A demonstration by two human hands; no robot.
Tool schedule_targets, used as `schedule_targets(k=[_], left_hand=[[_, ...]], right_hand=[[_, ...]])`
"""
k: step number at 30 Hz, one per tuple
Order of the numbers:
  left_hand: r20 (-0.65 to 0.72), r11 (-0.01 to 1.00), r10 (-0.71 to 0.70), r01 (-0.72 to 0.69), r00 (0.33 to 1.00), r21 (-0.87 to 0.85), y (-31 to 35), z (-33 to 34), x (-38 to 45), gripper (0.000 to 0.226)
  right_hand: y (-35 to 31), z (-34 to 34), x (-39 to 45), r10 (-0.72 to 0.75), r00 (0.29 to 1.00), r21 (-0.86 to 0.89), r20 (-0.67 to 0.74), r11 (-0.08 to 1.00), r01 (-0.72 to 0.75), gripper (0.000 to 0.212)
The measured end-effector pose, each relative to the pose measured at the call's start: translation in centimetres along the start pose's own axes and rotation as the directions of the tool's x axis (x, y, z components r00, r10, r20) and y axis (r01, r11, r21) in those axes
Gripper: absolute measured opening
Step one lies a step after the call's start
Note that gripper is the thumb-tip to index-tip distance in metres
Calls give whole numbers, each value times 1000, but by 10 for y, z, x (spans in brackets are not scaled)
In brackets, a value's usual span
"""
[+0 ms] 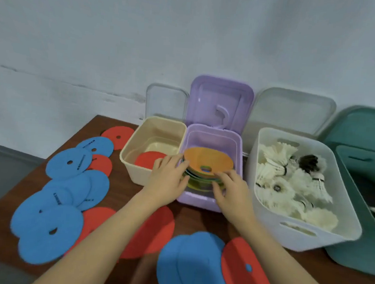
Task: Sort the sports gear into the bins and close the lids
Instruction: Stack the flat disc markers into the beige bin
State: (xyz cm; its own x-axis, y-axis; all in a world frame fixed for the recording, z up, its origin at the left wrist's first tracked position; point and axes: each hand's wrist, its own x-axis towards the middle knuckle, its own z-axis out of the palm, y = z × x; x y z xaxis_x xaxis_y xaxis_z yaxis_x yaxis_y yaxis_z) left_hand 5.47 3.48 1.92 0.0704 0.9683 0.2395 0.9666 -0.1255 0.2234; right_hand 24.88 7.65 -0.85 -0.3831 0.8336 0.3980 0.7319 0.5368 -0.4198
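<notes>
1. Both hands grip one stack of discs [207, 165] at the purple bin [209, 201]: left hand [168, 178] curled on the stack's left edge, right hand [232, 187] curled on its near-right edge. Orange disc on top, green and yellow edges showing below.
2. Head view, stack position: it sits tilted in the bin mouth, far edge higher, near edge down inside. Looks wider than the opening, so my guess is it needs squeezing or tipping to drop flat.
3. Key relation: the stack lies straight between the two hands, directly ahead of the person. Neither hand is clearly nearer; the push goes down and slightly away.
4. Purple lid [220, 102] stands open behind the bin, hinged at the back edge. It cannot close until the stack sits below the rim.
5. Cream bin [136, 167] just left, touching the purple one, holds one red disc [150, 159].
6. White bin [297, 236] to the right holds shuttlecocks [290, 184].
7. Loose blue discs [65, 199] and more red ones lie on the brown table [116, 190], left and near. Sorting judged well short of done.
</notes>
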Motion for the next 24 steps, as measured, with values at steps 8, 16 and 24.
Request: schedule_targets(k=[8,16,24], left_hand=[[103,988,-101,112,990,-105,84,48,-72,44],[399,981,-152,186,904,-49,127,108,-107,49],[567,990,-131,142,813,25,150,156,-113,72]], right_hand=[[43,-34,-107,90,996,88,-17,992,-88,25],[87,-28,-184,463,853,-194,239,884,-425,48],[111,-1,-226,686,676,-397,269,718,-571,92]])
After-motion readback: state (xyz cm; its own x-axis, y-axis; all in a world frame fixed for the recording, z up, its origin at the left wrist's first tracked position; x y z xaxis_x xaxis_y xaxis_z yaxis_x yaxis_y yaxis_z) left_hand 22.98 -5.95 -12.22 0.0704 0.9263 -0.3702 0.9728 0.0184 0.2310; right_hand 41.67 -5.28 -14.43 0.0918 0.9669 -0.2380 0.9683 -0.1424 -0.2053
